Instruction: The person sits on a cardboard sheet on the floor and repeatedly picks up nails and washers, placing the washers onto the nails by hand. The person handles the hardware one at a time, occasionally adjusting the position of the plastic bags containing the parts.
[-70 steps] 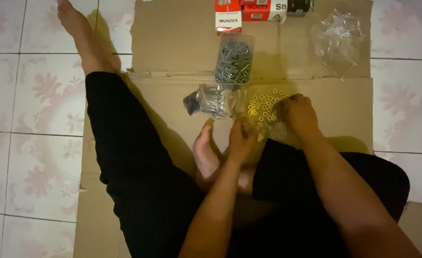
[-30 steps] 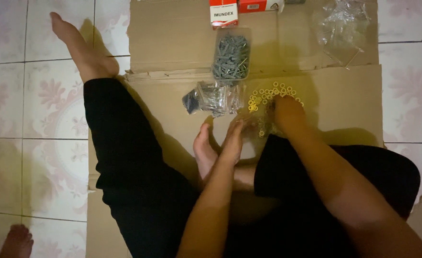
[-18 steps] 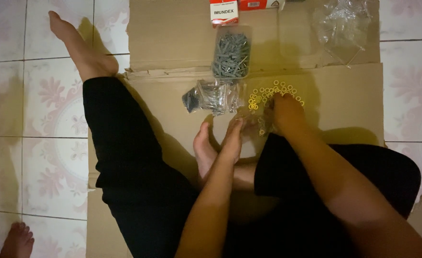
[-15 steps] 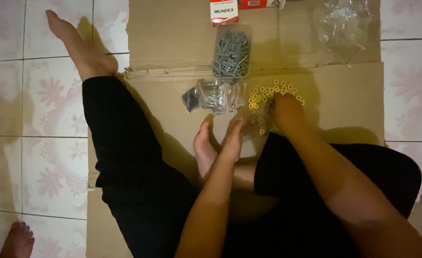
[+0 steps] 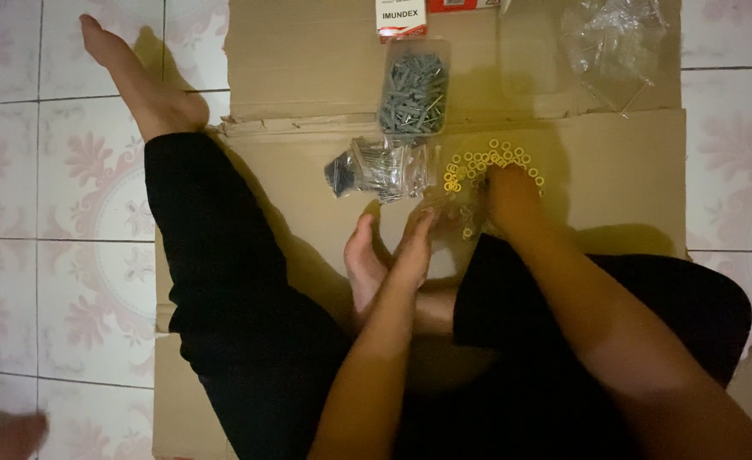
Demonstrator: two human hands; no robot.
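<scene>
Down on the flat brown cardboard sheet [image 5: 614,179] we go, a person sitting with legs in black trousers, one bare foot [image 5: 363,260] tucked in near the middle. The right hand [image 5: 508,196] lies knuckles-up on the near edge of a scatter of small yellow ring-shaped washers [image 5: 491,162], fingers curled down among them; whether it pinches one I cannot tell, the fingertips are hidden under the hand. The left hand [image 5: 414,243] sits just beside it, fingers stretched forward and close together, tips near the washers at the low left of the pile; it looks loose, yet whether it carries anything I cannot tell in this dim light.

Now the containers. Just beyond the hands, left of the washers, lies a crumpled clear plastic bag [image 5: 384,166] with dark metal screws inside, a darker clump at its left end. Further out, straight ahead, a clear rectangular plastic tub [image 5: 414,89] stands open, packed with grey screws. Touching its far end is a small white and red cardboard box [image 5: 400,15], cut off by the top edge, contents unseen. Off to the far right, well apart from the hands, rests a rumpled transparent plastic bag [image 5: 619,38]; nothing shows inside it. Pale patterned floor tiles [image 5: 61,213] surround the cardboard.
</scene>
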